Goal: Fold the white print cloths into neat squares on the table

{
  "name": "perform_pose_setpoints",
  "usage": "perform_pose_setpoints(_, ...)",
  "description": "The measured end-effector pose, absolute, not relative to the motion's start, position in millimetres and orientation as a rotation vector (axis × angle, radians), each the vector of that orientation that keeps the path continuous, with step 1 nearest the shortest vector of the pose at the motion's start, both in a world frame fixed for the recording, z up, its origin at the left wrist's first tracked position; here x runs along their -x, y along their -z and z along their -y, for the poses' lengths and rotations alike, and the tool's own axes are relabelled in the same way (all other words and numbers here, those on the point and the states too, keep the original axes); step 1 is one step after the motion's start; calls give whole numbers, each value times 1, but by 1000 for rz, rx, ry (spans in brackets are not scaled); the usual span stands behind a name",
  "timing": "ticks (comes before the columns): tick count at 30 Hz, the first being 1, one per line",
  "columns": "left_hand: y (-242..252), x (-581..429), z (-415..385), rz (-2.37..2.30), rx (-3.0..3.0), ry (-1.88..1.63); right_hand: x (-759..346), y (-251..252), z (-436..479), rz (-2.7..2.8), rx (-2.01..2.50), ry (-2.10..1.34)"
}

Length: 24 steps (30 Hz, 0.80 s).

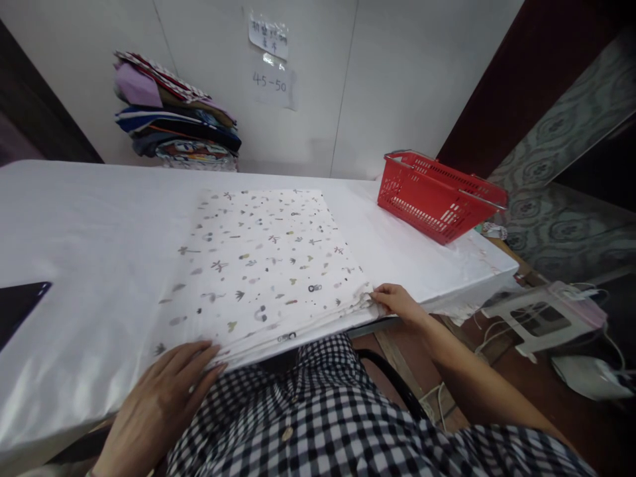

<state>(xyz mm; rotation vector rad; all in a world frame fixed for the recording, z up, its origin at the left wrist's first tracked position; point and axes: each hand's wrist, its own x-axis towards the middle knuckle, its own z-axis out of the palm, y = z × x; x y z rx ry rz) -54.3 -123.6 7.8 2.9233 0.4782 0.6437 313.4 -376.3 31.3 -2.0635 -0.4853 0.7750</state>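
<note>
A white cloth [278,258] printed with small plants and animals lies spread on the white-covered table in front of me. Its near edge is gathered in several layers along the table's front. At the near left corner my left hand [171,377] grips the edge, fingers on top and thumb underneath. My right hand [395,300] pinches the near right corner between thumb and fingers.
A red plastic basket [437,199] stands on the table [94,265] at the right. Folded fabrics [179,119] are stacked against the wall at the back left. A dark flat object [20,308] lies at the left edge.
</note>
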Motion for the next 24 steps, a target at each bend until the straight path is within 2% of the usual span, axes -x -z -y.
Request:
perform_pose_setpoints(6, -4, 55, 123, -467, -2929, -636, -317, -31, 377, 255, 1758, -933)
perform_pose_setpoints(13, -3, 55, 123, -456, -2921, -637, -317, -39, 374, 251, 1702, -986)
perform_pose_setpoints(24, -3, 55, 126, -506, -2886, -670, -325, -41, 375, 427, 2135, -1030)
